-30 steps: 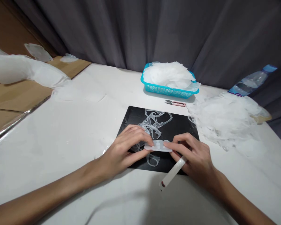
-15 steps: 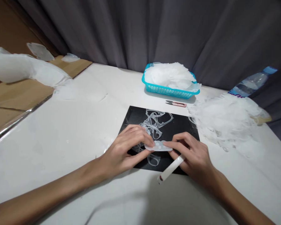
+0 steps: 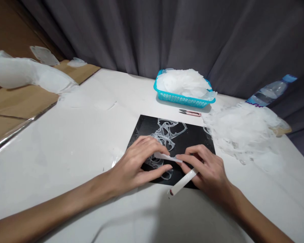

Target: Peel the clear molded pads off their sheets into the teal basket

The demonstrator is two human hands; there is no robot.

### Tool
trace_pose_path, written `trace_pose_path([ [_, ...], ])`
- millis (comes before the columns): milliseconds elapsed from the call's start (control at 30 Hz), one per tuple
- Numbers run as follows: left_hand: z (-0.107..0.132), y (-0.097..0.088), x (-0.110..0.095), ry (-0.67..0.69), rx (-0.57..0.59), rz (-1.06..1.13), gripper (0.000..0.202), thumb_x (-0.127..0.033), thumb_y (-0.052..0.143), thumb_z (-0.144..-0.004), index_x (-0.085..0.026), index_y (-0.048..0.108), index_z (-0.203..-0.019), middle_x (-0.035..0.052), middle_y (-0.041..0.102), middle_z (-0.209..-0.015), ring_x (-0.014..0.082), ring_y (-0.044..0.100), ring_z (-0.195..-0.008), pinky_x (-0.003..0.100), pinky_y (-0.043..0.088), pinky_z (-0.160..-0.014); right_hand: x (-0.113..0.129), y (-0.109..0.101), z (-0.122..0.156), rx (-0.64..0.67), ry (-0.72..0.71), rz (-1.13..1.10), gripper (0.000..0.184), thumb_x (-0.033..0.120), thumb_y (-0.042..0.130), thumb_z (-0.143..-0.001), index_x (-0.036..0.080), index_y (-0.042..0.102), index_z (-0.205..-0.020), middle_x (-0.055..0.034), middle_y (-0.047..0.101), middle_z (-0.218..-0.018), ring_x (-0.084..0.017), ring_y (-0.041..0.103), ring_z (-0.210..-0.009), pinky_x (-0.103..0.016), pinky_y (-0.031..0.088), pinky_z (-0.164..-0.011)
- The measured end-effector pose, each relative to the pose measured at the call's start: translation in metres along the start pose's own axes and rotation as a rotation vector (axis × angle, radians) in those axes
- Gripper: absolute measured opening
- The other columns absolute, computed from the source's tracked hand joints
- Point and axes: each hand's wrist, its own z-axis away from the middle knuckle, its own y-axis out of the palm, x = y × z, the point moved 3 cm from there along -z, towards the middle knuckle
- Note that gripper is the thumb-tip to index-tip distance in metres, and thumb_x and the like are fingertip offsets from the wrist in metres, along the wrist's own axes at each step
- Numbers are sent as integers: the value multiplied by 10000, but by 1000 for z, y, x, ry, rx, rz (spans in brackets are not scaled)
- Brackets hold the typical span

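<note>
Both my hands pinch a small translucent plastic piece [image 3: 167, 156] just above a black mat [image 3: 192, 135]. My left hand [image 3: 139, 162] grips its left end with curled fingers. My right hand [image 3: 207, 168] holds its right end with thumb and forefinger, and a white pen-like tool [image 3: 183, 182] with a dark tip also lies in this hand, pointing toward me. Clear trimmed plastic strips [image 3: 168, 133] lie tangled on the mat behind the piece.
A turquoise basket [image 3: 182, 98] of white translucent pieces stands at the back, with small pink snips [image 3: 190, 112] before it. A loose heap of pieces [image 3: 240, 131] lies to the right, a water bottle [image 3: 271, 91] behind it. Cardboard [image 3: 22, 98] and a plastic bag [image 3: 27, 76] sit left.
The plastic piece has tilted from lying flat-on to nearly edge-on between my fingers. Both hands stayed in place over the mat.
</note>
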Motion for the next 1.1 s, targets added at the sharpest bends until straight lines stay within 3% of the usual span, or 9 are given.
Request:
trace_pose_path([
  [200,4,1,0,19,57,-37,153,-108,608,-988,-215,659,-1086,39,653,-1022,200,591,-992,365,410,-954,4,-2,-2,-30,-9,29,74,161,655,-969,196,702,-1014,-32,677,-858,-133,608,-741,-247,461,-659],
  [467,2,3,6,22,77,13,166,-80,615,-976,-197,668,-1080,53,674,-1071,208,612,-1045,374,411,-993,8,-3,2,-76,-28,48,95,209,700,-961,221,688,-1054,-8,673,-863,-116,573,-716,-242,427,-633],
  [767,3,0,6,33,17,87,157,-93,623,-988,-207,668,-1086,37,724,-1044,191,650,-1018,355,438,-975,-1,-5,-4,-70,47,104,61,184,713,-934,216,709,-986,-44,694,-883,-168,541,-752,-285,422,-658],
  [1100,2,-1,7,32,-7,59,133,-115,610,-999,-205,671,-1075,43,729,-1036,196,650,-1028,354,458,-966,2,-4,-2,-56,21,106,59,176,706,-937,214,696,-981,-39,696,-868,-172,496,-738,-293,410,-662],
])
